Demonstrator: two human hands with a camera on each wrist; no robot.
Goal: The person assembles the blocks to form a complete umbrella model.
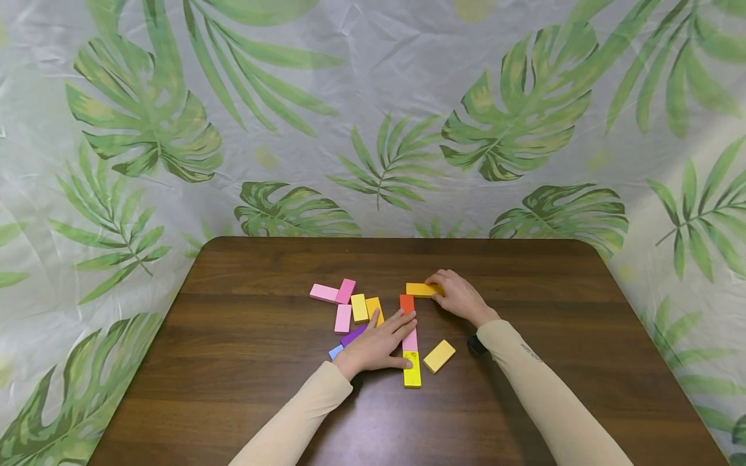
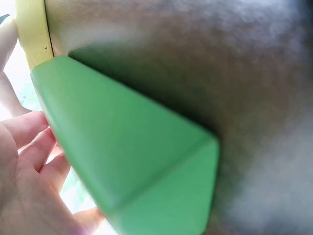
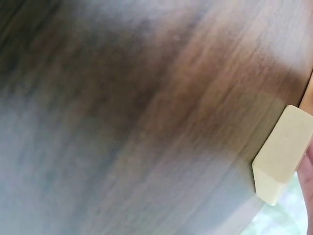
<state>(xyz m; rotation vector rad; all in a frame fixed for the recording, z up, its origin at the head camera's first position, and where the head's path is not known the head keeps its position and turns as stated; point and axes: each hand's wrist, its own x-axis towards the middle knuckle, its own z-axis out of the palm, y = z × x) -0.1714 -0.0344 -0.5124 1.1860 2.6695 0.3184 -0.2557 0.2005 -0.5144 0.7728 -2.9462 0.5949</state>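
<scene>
My left hand [image 1: 377,341] lies with its fingers extended over a column of flat blocks. Its fingertips touch near a red block [image 1: 406,302] and a pink block [image 1: 410,341]; the thumb rests on a bright yellow block [image 1: 412,378]. At the column's far end, my right hand [image 1: 460,296] pinches the right end of an orange block [image 1: 417,290] lying crosswise. A pale yellow block [image 1: 440,356] lies apart, right of the column. Large in the left wrist view is a green block [image 2: 122,132], which I cannot make out in the head view.
Left of the column lie pink blocks [image 1: 342,319], a yellow block [image 1: 359,309], another orange block [image 1: 373,307], a purple block [image 1: 353,335] and a blue block [image 1: 335,351]. All are on a dark wooden table [image 1: 233,388]. A leaf-patterned cloth [image 1: 384,168] hangs behind it.
</scene>
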